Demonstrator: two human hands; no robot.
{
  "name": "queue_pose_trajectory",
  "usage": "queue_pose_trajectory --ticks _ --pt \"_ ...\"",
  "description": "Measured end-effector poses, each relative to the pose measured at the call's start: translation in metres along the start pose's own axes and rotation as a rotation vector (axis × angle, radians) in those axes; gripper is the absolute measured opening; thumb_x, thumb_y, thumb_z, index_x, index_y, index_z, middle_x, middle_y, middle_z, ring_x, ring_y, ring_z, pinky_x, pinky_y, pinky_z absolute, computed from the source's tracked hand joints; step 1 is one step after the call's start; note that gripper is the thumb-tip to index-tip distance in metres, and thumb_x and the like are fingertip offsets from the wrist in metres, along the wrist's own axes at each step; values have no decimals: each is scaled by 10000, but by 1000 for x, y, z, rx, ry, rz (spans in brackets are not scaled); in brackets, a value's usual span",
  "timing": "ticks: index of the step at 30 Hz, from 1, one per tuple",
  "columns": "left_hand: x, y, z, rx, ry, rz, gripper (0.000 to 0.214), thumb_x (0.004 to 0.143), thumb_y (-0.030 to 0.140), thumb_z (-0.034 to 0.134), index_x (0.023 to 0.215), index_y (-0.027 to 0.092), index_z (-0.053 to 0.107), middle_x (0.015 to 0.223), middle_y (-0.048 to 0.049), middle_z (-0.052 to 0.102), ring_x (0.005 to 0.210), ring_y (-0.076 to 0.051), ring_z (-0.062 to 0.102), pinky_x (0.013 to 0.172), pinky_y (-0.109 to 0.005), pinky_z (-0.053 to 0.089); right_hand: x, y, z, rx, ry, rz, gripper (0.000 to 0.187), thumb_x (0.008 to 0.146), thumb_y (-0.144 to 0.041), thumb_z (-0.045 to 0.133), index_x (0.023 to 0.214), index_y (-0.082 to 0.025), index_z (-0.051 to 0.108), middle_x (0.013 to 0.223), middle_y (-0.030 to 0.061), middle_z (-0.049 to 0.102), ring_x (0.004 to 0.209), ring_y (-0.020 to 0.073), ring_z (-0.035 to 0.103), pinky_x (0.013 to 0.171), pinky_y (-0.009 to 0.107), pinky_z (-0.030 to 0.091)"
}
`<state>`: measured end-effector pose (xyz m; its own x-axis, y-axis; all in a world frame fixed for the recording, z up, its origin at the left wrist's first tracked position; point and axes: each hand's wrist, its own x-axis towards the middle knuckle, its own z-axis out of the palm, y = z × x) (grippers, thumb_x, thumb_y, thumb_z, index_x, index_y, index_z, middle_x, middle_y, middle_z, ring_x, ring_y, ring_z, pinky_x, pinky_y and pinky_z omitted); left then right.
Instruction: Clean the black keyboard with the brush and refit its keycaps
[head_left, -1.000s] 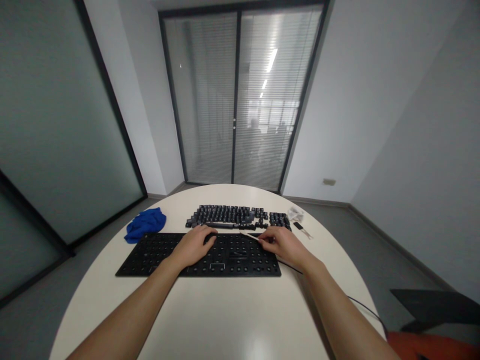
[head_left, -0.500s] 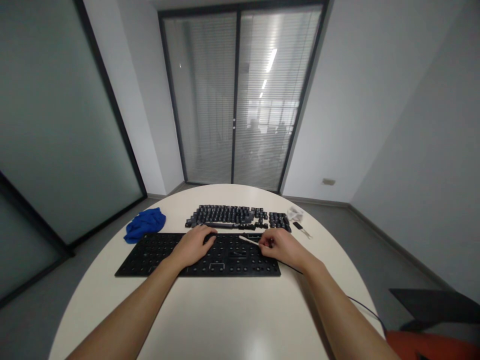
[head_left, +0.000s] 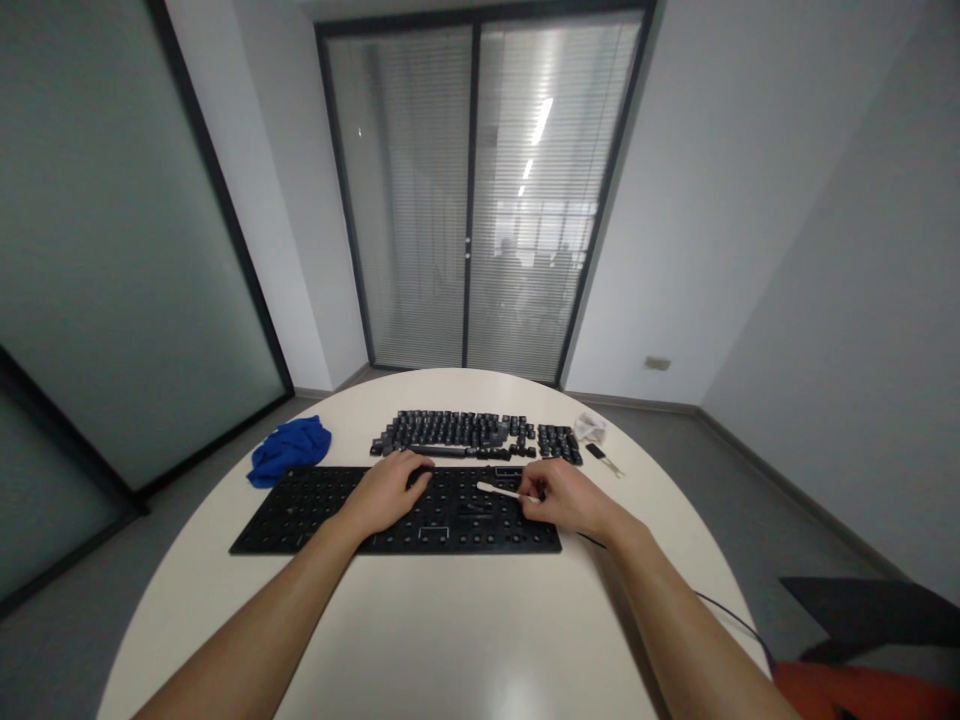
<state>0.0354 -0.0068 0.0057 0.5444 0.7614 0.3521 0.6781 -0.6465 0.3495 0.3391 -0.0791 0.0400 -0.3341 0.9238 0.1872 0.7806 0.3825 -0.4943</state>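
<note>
A black keyboard base [head_left: 480, 535], its keycaps off, lies across the table in front of me. My left hand [head_left: 386, 492] rests on its middle, fingers stretched toward the far edge and thumb apart. Between thumb and fingers my right hand [head_left: 555, 492] pinches a white cotton swab [head_left: 495, 490], whose thicker tip points left over the right part of the base. Whether that tip touches the base I cannot tell. Behind the base, the removed black keycaps [head_left: 450, 428] stand in rows, laid out like a keyboard.
A crumpled blue cloth [head_left: 291, 448] lies at the left of the round white table [head_left: 442, 630]. At the right are a clear plastic bag [head_left: 590, 428] and a small black-handled wire tool [head_left: 596, 452]. A dark cable [head_left: 727, 612] runs off the right edge near a chair [head_left: 870, 690].
The cotton swab has turned, its tip now slightly lower, and my right hand has shifted a little. My left hand and the keyboard base have stayed put.
</note>
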Motion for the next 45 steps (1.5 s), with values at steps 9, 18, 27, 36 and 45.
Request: queue_pose_trajectory --ticks 9,18,27,36,45 --pt "0 -1 0 -13 5 11 267 956 330 489 1112 222 676 1085 -68 694 1037 -235 615 945 -368 469 -1 -1 1 22 -15 12 54 664 -155 606 667 -178 655 631 -33 612 590 112 530 538 203 335" --pt "0 1 -1 -8 8 4 274 959 338 479 1111 219 674 1085 -68 693 1036 -237 613 939 -372 472 -2 -3 1 45 -26 13 53 660 -154 609 666 -171 659 633 -28 612 593 112 528 540 203 339" --pt "0 2 -1 -6 -4 -2 289 963 344 462 1120 223 672 1094 -68 690 1040 -248 607 938 -386 472 -4 -12 -1 230 -129 59 37 630 -161 619 638 -159 654 605 -35 594 571 106 508 510 193 338" --pt "0 0 0 -14 -2 3 273 962 328 476 1119 216 669 1093 -70 691 1037 -240 607 944 -377 466 -5 -14 -2 282 -220 79 81 610 -152 616 648 -158 687 627 -32 639 578 109 535 520 194 368" --pt "-1 1 -1 -8 1 7 273 966 336 469 1116 218 665 1085 -65 686 1037 -239 604 942 -371 466 -6 -20 -2 322 -236 69 81 614 -151 614 641 -159 690 620 -32 636 565 101 521 518 191 366"
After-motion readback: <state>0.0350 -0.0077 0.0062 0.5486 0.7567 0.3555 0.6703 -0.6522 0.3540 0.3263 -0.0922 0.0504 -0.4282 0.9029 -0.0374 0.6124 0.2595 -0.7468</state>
